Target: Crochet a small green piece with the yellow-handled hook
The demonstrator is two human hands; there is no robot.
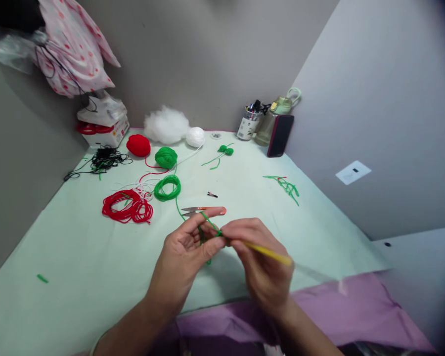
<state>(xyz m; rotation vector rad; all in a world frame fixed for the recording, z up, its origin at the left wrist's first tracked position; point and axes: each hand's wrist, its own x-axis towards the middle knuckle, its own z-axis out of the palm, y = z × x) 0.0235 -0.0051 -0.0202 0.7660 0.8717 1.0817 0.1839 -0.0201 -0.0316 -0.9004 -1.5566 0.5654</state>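
Observation:
My left hand (pixel 187 249) pinches a small piece of green crochet work (pixel 219 233) between thumb and fingers. A strand of green yarn (pixel 208 220) runs over its raised index finger. My right hand (pixel 265 262) grips a crochet hook with a yellow handle (pixel 269 252), its tip at the green piece and partly hidden by the fingers. Just beyond the left fingertips lie thread snips (pixel 193 209) with orange handles. The working yarn leads back toward a coil of green yarn (pixel 167 188) and a green yarn ball (pixel 166 157).
Red yarn coils (pixel 128 206), a black yarn tangle (pixel 107 159), a red ball (pixel 138 145), a white ball (pixel 195 137) and stuffing (pixel 166 124) lie left and back. Finished green pieces (pixel 226 150) lie at back centre. A phone (pixel 281 136) leans against a bottle (pixel 267 126) beside a pen cup (pixel 248 122).

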